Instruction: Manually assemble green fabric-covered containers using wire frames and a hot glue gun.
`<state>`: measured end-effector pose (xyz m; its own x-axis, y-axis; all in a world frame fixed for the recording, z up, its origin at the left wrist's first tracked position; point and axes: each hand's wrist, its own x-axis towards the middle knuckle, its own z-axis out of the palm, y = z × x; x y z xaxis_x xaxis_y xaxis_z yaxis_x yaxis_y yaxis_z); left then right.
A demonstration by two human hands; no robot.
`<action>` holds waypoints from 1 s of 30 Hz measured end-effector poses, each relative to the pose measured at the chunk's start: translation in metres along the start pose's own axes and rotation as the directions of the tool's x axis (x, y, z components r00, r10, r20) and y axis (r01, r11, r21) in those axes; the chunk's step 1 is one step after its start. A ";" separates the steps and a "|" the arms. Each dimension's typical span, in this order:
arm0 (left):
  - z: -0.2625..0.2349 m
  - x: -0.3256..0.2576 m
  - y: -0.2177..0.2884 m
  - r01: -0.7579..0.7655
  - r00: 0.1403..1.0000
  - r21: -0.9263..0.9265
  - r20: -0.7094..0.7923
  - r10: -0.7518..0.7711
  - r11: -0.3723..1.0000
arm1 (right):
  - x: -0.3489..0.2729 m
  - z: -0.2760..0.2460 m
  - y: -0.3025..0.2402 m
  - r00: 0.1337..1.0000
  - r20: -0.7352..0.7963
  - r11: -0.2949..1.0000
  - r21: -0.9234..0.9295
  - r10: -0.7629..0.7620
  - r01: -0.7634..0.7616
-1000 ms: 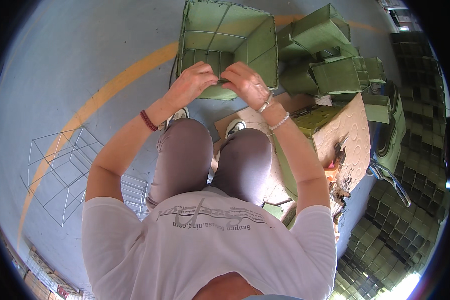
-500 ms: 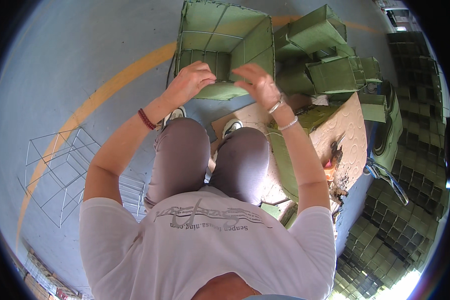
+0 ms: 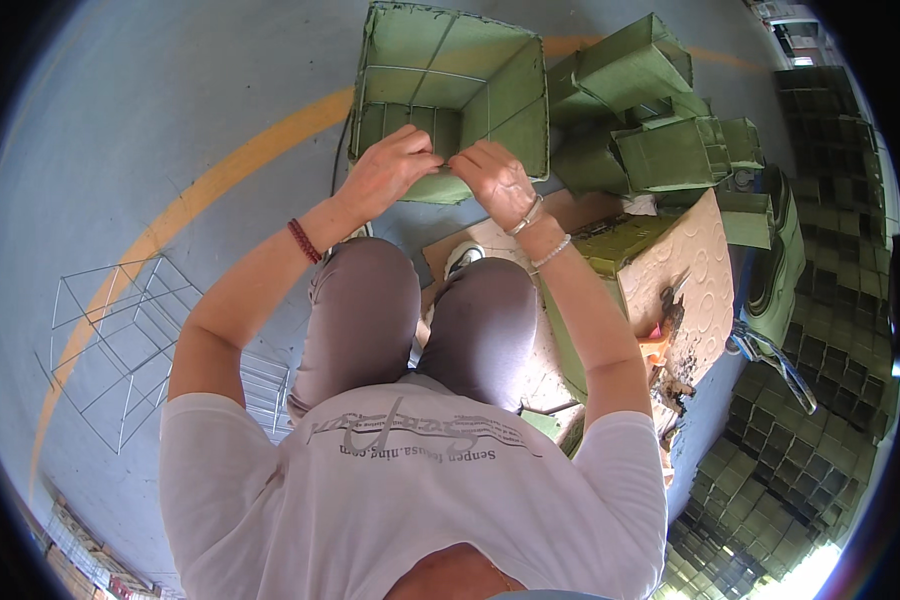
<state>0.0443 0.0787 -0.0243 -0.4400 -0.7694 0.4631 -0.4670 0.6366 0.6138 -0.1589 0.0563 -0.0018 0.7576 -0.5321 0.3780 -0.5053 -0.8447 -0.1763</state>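
Note:
A green fabric-lined wire-frame basket (image 3: 450, 70) stands open on the grey floor in front of my knees. My left hand (image 3: 385, 172) and my right hand (image 3: 497, 180) meet at its near rim, fingers pinched on the green fabric flap (image 3: 435, 187) folded over the wire edge. A red band circles my left wrist and bracelets sit on my right wrist. I am seated, with both knees below the hands.
Several finished green baskets (image 3: 660, 110) are piled at the right. A bare wire frame (image 3: 120, 340) lies on the floor at the left. A cardboard-topped surface (image 3: 685, 275) with tools stands by my right knee. A yellow line (image 3: 230, 170) curves across the floor.
Both hands have drawn closer together on the basket's near rim, and the green flap between them has shifted slightly. The basket has stayed in place.

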 end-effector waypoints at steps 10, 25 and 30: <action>-0.002 0.009 -0.011 -0.015 1.000 0.001 -0.013 0.015 1.000 | 0.000 -0.002 0.015 0.985 -0.161 0.998 0.015 0.060 -0.059; 0.000 -0.003 0.018 -0.073 0.997 0.103 0.003 0.073 0.992 | -0.008 -0.018 0.000 0.997 0.036 0.986 -0.148 -0.070 0.075; 0.000 0.006 0.004 -0.087 0.995 0.074 -0.036 0.090 0.993 | -0.004 -0.010 0.009 0.994 0.046 0.968 -0.224 -0.103 0.111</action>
<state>0.0392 0.0769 -0.0191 -0.4526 -0.7102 0.5392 -0.4825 0.7036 0.5217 -0.1705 0.0517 0.0042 0.8239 -0.4441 0.3520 -0.4978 -0.8640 0.0751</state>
